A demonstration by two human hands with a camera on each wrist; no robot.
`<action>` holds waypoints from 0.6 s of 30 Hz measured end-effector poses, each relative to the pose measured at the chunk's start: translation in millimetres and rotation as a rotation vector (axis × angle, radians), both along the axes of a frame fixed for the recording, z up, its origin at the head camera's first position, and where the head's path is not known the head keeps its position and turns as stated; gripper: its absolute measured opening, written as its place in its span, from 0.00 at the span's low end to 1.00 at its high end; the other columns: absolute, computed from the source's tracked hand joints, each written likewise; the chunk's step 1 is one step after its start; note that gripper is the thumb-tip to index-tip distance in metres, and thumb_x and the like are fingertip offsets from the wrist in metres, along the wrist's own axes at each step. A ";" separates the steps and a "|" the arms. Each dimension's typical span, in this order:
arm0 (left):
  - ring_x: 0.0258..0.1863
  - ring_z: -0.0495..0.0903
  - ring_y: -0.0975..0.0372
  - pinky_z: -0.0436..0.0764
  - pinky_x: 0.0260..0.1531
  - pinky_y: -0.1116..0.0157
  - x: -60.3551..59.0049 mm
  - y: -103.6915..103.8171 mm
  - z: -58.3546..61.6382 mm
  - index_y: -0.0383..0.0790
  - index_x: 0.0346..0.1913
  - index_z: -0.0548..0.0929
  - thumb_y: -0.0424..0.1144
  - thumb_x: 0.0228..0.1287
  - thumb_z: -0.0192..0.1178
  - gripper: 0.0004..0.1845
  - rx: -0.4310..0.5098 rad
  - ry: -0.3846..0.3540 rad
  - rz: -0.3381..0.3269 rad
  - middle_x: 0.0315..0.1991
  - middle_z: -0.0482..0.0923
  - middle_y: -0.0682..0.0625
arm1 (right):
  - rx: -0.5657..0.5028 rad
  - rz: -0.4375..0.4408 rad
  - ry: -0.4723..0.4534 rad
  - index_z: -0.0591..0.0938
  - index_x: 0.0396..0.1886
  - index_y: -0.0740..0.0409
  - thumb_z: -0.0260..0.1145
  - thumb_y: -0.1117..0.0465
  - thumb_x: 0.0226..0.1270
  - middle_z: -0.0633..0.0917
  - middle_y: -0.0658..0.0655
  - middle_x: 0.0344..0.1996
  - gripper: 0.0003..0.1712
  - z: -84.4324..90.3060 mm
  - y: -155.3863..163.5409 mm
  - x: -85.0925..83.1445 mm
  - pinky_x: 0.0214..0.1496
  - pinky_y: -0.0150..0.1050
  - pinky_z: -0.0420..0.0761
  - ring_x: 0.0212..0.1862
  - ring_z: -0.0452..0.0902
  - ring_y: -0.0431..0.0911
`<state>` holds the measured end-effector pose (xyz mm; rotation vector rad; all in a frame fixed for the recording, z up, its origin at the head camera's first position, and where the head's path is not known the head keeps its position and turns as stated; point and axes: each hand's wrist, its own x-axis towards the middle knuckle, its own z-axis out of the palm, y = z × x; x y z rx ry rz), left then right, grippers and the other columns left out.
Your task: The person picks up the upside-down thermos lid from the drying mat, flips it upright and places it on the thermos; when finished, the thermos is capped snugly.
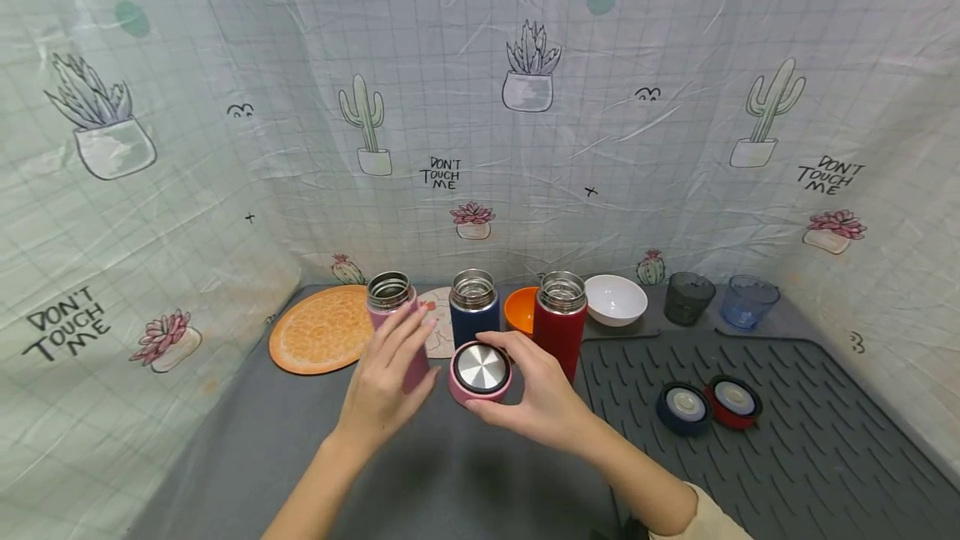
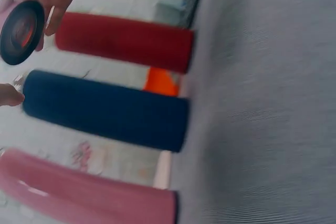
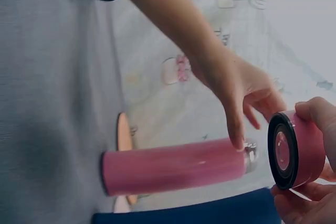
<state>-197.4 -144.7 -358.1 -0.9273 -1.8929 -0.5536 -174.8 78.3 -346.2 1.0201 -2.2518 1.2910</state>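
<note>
1. The right hand [image 1: 543,407] held a pink lid [image 1: 481,372] above the grey counter [image 1: 420,473], its fingers and thumb curled round the lid's rim, with the metal face turned up toward the head camera.
2. In the right wrist view the same lid [image 3: 296,149] showed its dark underside, pinched between a fingertip above and the palm below.
3. The left hand [image 1: 386,382] rested against the side of the pink flask [image 1: 395,315], which stood upright and uncapped on the counter; the fingers lay fairly straight and slightly spread along its body, the thumb touching it near the top.
4. Just right of the pink flask stood a navy flask [image 1: 473,307] and then a red flask [image 1: 560,322], both open at the top, all three in a row.
5. Behind them lay an orange-slice mat [image 1: 318,330], an orange bowl [image 1: 519,310], a white bowl [image 1: 615,299], a dark cup [image 1: 688,297] and a blue cup [image 1: 749,301].
6. On the ribbed drying mat [image 1: 810,448] to the right lay a navy lid [image 1: 682,407] and a red lid [image 1: 733,400], touching side by side.
</note>
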 end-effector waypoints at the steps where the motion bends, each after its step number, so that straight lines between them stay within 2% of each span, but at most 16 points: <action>1: 0.61 0.63 0.46 0.59 0.62 0.55 -3.0 -3.1 3.3 0.31 0.58 0.72 0.30 0.35 0.70 0.38 0.023 -0.008 0.028 0.59 0.69 0.39 | 0.005 0.002 -0.002 0.71 0.58 0.56 0.74 0.54 0.47 0.76 0.46 0.50 0.37 4.6 -1.9 -1.2 0.48 0.36 0.77 0.50 0.71 0.39; 4: 0.64 0.58 0.46 0.56 0.63 0.52 -13.9 -11.5 10.1 0.31 0.61 0.68 0.31 0.34 0.73 0.44 0.115 -0.058 0.109 0.63 0.63 0.38 | 0.004 0.028 -0.022 0.71 0.57 0.59 0.75 0.56 0.47 0.76 0.50 0.50 0.37 23.2 -11.6 0.2 0.49 0.37 0.76 0.50 0.72 0.42; 6: 0.66 0.54 0.47 0.54 0.63 0.51 -23.2 -17.2 11.4 0.30 0.63 0.64 0.32 0.31 0.76 0.49 0.170 -0.090 0.146 0.65 0.60 0.37 | 0.002 0.042 -0.044 0.71 0.58 0.58 0.76 0.58 0.45 0.76 0.51 0.52 0.38 27.9 -18.3 -2.3 0.50 0.37 0.76 0.50 0.71 0.43; 9: 0.66 0.52 0.47 0.52 0.63 0.49 -38.6 -24.6 8.8 0.31 0.66 0.59 0.33 0.28 0.78 0.56 0.253 -0.137 0.163 0.66 0.56 0.37 | -0.007 0.072 -0.042 0.71 0.58 0.56 0.77 0.59 0.44 0.75 0.49 0.54 0.39 27.4 -28.4 -9.5 0.51 0.36 0.74 0.53 0.70 0.42; 12: 0.66 0.52 0.46 0.53 0.62 0.47 -51.5 -28.1 3.9 0.32 0.68 0.55 0.36 0.28 0.79 0.59 0.337 -0.209 0.162 0.67 0.55 0.38 | -0.010 0.102 -0.009 0.70 0.60 0.53 0.76 0.56 0.46 0.73 0.46 0.55 0.39 26.4 -37.3 -17.6 0.52 0.35 0.73 0.54 0.69 0.39; 16: 0.62 0.59 0.47 0.60 0.57 0.46 -60.2 -28.1 -5.4 0.36 0.70 0.52 0.35 0.33 0.76 0.58 0.460 -0.389 0.115 0.66 0.57 0.37 | -0.032 0.138 0.060 0.70 0.59 0.55 0.75 0.56 0.47 0.74 0.47 0.54 0.38 30.9 -50.7 -24.5 0.51 0.34 0.73 0.52 0.69 0.38; 18: 0.60 0.62 0.49 0.63 0.56 0.49 -61.7 -27.5 -10.6 0.37 0.70 0.51 0.33 0.37 0.74 0.55 0.506 -0.466 0.075 0.65 0.58 0.37 | -0.042 0.145 0.072 0.70 0.58 0.56 0.75 0.57 0.46 0.74 0.48 0.53 0.38 33.2 -57.9 -26.6 0.51 0.33 0.73 0.52 0.69 0.39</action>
